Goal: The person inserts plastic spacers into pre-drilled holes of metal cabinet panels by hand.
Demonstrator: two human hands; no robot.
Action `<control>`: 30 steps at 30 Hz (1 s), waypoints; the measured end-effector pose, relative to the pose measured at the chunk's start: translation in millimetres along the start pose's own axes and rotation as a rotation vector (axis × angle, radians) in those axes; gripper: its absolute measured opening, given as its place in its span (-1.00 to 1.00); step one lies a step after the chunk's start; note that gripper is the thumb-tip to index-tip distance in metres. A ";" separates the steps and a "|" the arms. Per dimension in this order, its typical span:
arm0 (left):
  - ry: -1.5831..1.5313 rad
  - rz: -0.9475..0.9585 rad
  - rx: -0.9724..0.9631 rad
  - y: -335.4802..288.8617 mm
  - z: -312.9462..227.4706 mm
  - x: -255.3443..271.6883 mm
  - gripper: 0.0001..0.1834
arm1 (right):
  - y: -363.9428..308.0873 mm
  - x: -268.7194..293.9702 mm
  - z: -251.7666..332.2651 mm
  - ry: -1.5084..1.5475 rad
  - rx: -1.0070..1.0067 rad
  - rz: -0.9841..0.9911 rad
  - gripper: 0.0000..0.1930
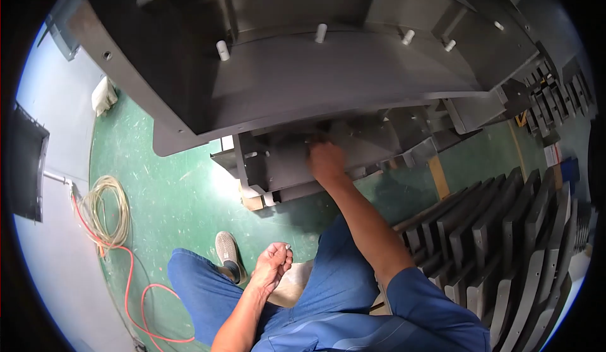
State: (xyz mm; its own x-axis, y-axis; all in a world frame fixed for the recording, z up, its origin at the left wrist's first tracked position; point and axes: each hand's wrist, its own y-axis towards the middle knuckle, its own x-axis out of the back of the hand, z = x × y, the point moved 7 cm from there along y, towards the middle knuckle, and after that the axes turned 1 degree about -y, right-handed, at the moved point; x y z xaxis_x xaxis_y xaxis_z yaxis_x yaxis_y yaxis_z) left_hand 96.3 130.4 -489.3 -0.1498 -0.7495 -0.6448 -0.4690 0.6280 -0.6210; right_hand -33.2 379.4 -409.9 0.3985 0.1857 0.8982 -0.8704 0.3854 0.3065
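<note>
The one lower tray [287,161] lay beneath the one upper tray [284,81], evidently placed within reach of your right hand [327,161], whose fingers were bunched inside it; whether they grasped anything could not be told. Your left hand [271,265], held apart, pinched one small pale piece [288,246], presumably keeping it ready. Six white pegs [321,33] showed in the upper tray, probably seated for support; one coiled hose [103,213] was well to your left.

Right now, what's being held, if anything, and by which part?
The left hand holds a pale piece at the fingertips, too small to tell which end. The right hand is at the lower panel; whether it holds anything cannot be told.
</note>
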 end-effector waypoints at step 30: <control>0.091 -0.060 0.259 8.5 22.8 -51.8 -0.74 | -17.5 52.8 -109.3 0.789 -0.604 0.142 -0.77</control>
State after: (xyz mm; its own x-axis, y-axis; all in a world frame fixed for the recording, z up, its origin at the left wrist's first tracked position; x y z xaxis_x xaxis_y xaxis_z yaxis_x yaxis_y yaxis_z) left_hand 119.9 179.3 -471.3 -0.2117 -0.7955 -0.5677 -0.2430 0.6055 -0.7579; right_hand 34.7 481.3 -402.3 0.5708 0.7274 0.3809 -0.7195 0.6666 -0.1949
